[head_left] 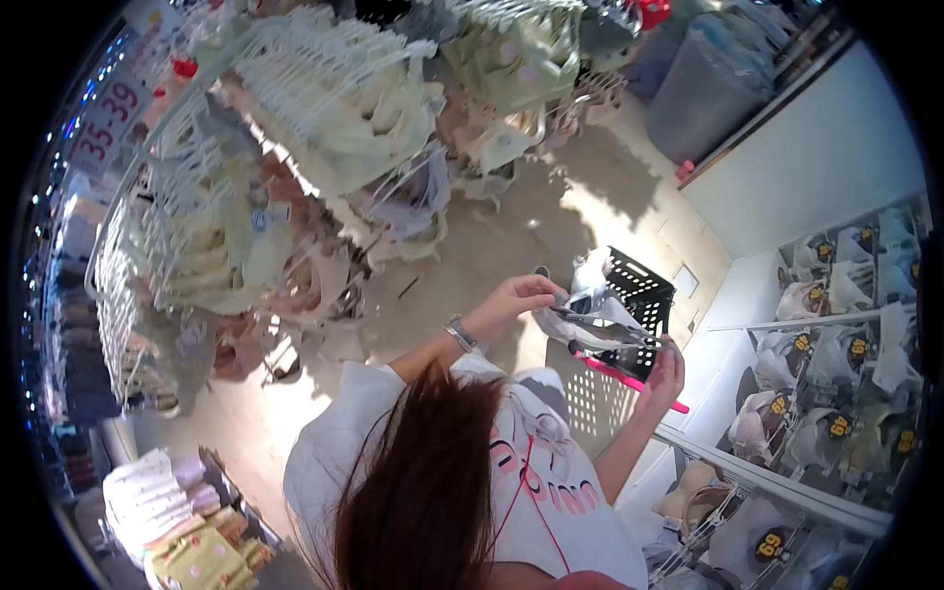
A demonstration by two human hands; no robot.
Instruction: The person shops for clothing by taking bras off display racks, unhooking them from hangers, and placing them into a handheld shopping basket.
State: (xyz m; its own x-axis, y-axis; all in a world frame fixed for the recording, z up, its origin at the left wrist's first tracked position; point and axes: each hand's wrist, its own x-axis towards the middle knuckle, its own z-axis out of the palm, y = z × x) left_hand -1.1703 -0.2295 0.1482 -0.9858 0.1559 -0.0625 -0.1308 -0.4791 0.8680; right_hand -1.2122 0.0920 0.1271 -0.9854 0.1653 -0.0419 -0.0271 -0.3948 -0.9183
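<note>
Grey garment [612, 339] between pinching left hand [523, 297] and right hand [665, 372], near black basket [661, 287], sunlit shop floor [501, 231], crowded clothes racks [324, 113].

Around 3 o'clock: 1 left hand [519, 297], 1 right hand [667, 377], 1 grey-and-white garment [562, 326] between them, 1 black basket [641, 266]. At 10 o'clock, 1 numbered sign [110, 122]; between 1 and 2, 1 grey container [700, 96]. Hangers [270, 74] at 11 crowd beyond counting.
</note>
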